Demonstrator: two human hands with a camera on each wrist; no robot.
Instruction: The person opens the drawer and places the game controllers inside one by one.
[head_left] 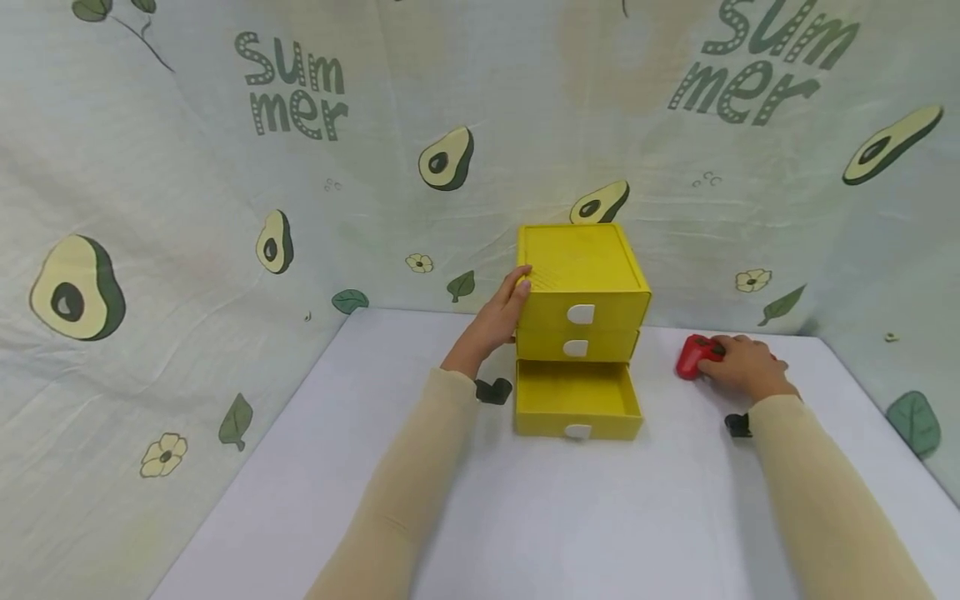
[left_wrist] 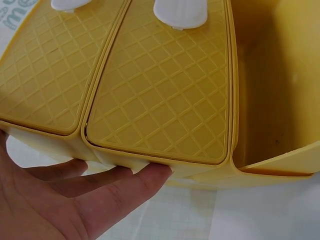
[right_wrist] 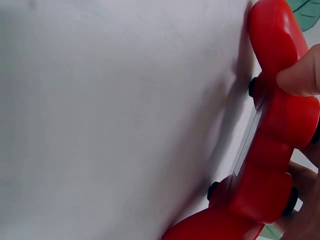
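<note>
A yellow three-drawer storage box with white handles stands toward the back of the table. Its bottom drawer is pulled out, and the inside looks bare; the upper two are closed. My left hand rests against the box's left side, and in the left wrist view its fingers lie fairly straight along the wall. To the right of the box, my right hand grips a red game controller. The right wrist view shows the thumb on the controller, with other fingers behind it, partly hidden.
A white table lies under everything. Behind it hangs a pale cloth printed with avocados, leaves and lettering. Dark wrist camera mounts sit beside both wrists.
</note>
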